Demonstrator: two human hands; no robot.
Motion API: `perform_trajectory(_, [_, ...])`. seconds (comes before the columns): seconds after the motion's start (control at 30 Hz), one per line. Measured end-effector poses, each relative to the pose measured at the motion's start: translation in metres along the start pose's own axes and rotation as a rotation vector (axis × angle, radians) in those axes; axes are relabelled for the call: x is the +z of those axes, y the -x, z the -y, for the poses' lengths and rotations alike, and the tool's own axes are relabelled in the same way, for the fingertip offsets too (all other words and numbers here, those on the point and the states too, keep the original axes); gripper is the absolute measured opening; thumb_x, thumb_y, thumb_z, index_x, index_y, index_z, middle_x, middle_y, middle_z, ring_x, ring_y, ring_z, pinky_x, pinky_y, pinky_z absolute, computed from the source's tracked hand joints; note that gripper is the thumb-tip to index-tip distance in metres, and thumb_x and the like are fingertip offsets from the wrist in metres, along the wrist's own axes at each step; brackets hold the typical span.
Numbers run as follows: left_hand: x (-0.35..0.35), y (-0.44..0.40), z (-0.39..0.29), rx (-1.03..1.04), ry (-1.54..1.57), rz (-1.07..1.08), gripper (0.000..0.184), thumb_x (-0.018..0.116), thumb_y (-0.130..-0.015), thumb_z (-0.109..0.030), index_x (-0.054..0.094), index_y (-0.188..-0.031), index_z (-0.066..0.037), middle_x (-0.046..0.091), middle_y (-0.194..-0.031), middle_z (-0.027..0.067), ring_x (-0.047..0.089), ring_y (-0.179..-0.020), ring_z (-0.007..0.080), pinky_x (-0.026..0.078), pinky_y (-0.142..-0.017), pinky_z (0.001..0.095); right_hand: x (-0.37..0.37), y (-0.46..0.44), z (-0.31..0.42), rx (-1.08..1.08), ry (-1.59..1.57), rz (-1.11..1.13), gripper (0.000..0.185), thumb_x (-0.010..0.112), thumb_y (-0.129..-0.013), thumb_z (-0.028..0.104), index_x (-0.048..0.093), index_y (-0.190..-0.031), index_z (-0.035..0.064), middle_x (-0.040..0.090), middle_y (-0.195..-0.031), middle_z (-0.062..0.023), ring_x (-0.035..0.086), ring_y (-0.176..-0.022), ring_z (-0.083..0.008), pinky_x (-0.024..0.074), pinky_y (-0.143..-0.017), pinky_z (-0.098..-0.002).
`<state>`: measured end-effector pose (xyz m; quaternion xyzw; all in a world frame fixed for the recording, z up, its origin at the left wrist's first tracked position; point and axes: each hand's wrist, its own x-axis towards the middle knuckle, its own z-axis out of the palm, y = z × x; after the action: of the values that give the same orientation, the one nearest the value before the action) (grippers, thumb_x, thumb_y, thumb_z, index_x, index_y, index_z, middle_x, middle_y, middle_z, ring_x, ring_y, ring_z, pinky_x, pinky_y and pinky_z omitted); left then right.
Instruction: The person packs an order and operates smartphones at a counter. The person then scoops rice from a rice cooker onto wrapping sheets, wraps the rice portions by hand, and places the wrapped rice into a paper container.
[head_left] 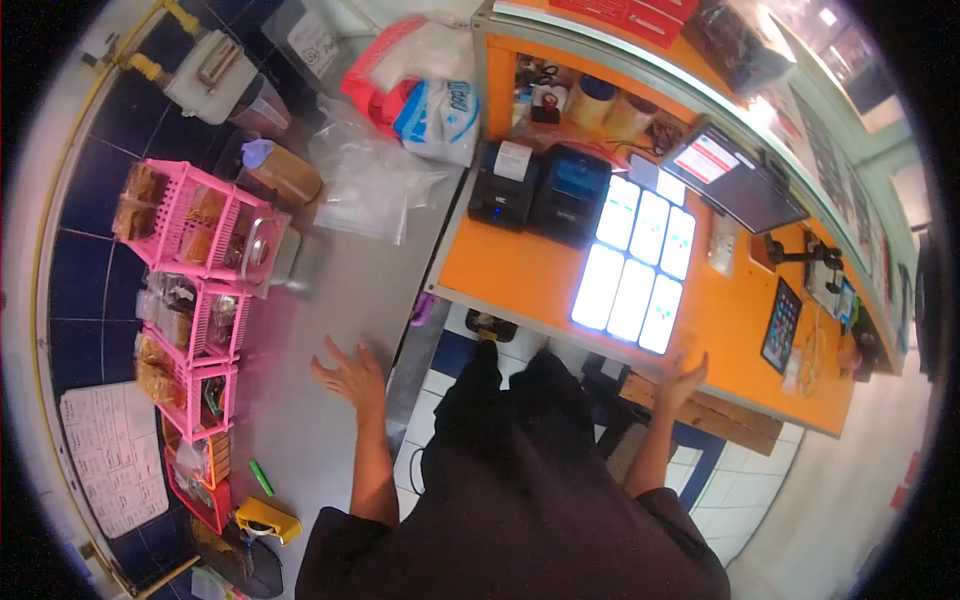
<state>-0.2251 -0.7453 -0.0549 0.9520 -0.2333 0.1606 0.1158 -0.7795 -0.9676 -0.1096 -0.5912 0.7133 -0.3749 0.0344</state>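
My left hand (350, 377) is held over the grey metal counter (300, 330), its fingers spread and nothing in it. My right hand (682, 380) hovers by the front edge of the orange desk (500, 265), fingers apart and slightly blurred, also empty. Six lit phones (628, 262) lie in two rows on the desk, a little beyond my right hand. Two black printers (505, 185) (573, 195) stand to the left of the phones. A tablet (781, 325) lies to the right of my right hand.
Pink stacked baskets (205, 225) with packets line the left wall. A lidded pitcher (285, 172), clear plastic bags (365, 185) and a green marker (262, 478) are on the counter. A monitor (735, 178) stands at the desk's back. A wooden ledge (720, 415) is below the desk's edge.
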Motion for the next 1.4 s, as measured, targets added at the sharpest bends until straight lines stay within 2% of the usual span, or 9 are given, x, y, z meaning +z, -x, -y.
perform_trajectory(0.2, [0.001, 0.027, -0.014, -0.163, 0.015, 0.403, 0.078, 0.058, -0.097, -0.049, 0.029, -0.155, -0.007, 0.042, -0.142, 0.0295, 0.035, -0.136, 0.0459, 0.024, -0.111, 0.0653, -0.008, -0.067, -0.031, 0.098, 0.071, 0.015, 0.077, 0.059, -0.1, 0.047, 0.032, -0.149, -0.0054, 0.038, -0.147, -0.0297, 0.04, -0.134, -0.0445, 0.034, -0.113, -0.0519])
perform_trajectory(0.3, [0.002, 0.025, -0.022, -0.257, 0.259, 0.057, 0.073, 0.055, -0.097, -0.054, 0.037, -0.15, -0.008, 0.046, -0.141, 0.0258, 0.037, -0.136, 0.0429, 0.024, -0.112, 0.0639, 0.0, -0.091, -0.04, 0.097, 0.106, 0.012, 0.078, 0.058, -0.1, 0.049, 0.032, -0.149, -0.0046, 0.037, -0.148, -0.0296, 0.041, -0.133, -0.0449, 0.0361, -0.111, -0.0538])
perform_trajectory(0.43, [0.024, 0.039, -0.02, -0.297, -0.167, 0.322, 0.067, 0.053, -0.097, -0.055, 0.043, -0.143, -0.008, 0.048, -0.14, 0.0259, 0.041, -0.133, 0.0436, 0.028, -0.111, 0.0596, 0.009, -0.128, -0.032, 0.029, 0.036, -0.041, 0.073, 0.056, -0.1, 0.05, 0.035, -0.146, -0.0028, 0.042, -0.146, -0.0264, 0.044, -0.131, -0.0435, 0.0394, -0.107, -0.0542])
perform_trajectory(0.63, [0.037, 0.032, -0.013, -0.417, -0.06, 0.462, 0.07, 0.055, -0.094, -0.059, 0.043, -0.14, -0.007, 0.039, -0.147, 0.027, 0.034, -0.138, 0.0463, 0.029, -0.113, 0.0599, 0.036, -0.139, -0.066, -0.419, 0.429, 0.022, 0.066, 0.051, -0.1, 0.051, 0.046, -0.141, -0.0008, 0.056, -0.137, -0.021, 0.048, -0.13, -0.0386, 0.0365, -0.105, -0.0559])
perform_trajectory(0.9, [0.048, 0.051, -0.042, -0.482, -0.014, 0.379, 0.084, 0.051, -0.097, -0.058, 0.021, -0.157, -0.006, 0.012, -0.164, 0.0278, 0.009, -0.152, 0.0477, 0.016, -0.116, 0.0682, 0.05, -0.149, -0.078, -0.368, 0.349, 0.03, 0.063, 0.045, -0.102, 0.051, 0.048, -0.141, 0.0021, 0.054, -0.14, -0.0197, 0.049, -0.131, -0.0371, 0.0331, -0.108, -0.0552])
perform_trajectory(1.03, [0.05, 0.07, -0.053, -0.432, -0.009, 0.168, 0.086, 0.045, -0.1, -0.058, 0.014, -0.16, -0.006, 0.008, -0.166, 0.0251, 0.006, -0.153, 0.0462, 0.012, -0.117, 0.0682, 0.045, -0.15, -0.075, -0.37, 0.318, 0.132, 0.064, 0.044, -0.103, 0.051, 0.046, -0.141, 0.0, 0.054, -0.14, -0.0204, 0.05, -0.13, -0.0373, 0.0335, -0.109, -0.0536])
perform_trajectory(1.23, [0.025, 0.065, -0.063, -0.302, -0.123, 0.397, 0.088, 0.041, -0.101, -0.061, 0.014, -0.16, -0.002, 0.014, -0.166, 0.0251, 0.008, -0.154, 0.0444, 0.007, -0.118, 0.0668, 0.035, -0.167, -0.069, -0.436, 0.266, -0.06, 0.064, 0.044, -0.102, 0.051, 0.047, -0.141, -0.0006, 0.054, -0.14, -0.0196, 0.051, -0.128, -0.0369, 0.0366, -0.104, -0.0505])
perform_trajectory(1.33, [0.01, 0.045, -0.063, -0.348, 0.002, 0.17, 0.09, 0.04, -0.101, -0.061, 0.012, -0.16, 0.001, 0.013, -0.166, 0.0259, 0.008, -0.154, 0.043, 0.006, -0.12, 0.0642, 0.046, -0.156, -0.08, -0.52, 0.358, 0.172, 0.064, 0.044, -0.102, 0.051, 0.048, -0.141, 0.0009, 0.055, -0.14, -0.0182, 0.051, -0.128, -0.0368, 0.037, -0.101, -0.0518])
perform_trajectory(1.4, [0.007, 0.033, -0.065, -0.376, -0.063, -0.266, 0.092, 0.038, -0.101, -0.063, 0.012, -0.159, 0.004, 0.012, -0.166, 0.0267, 0.007, -0.154, 0.0428, 0.005, -0.121, 0.0623, 0.052, -0.159, -0.085, -0.515, 0.341, 0.176, 0.063, 0.044, -0.102, 0.051, 0.048, -0.141, 0.002, 0.055, -0.14, -0.0176, 0.05, -0.128, -0.0368, 0.0368, -0.101, -0.0522])
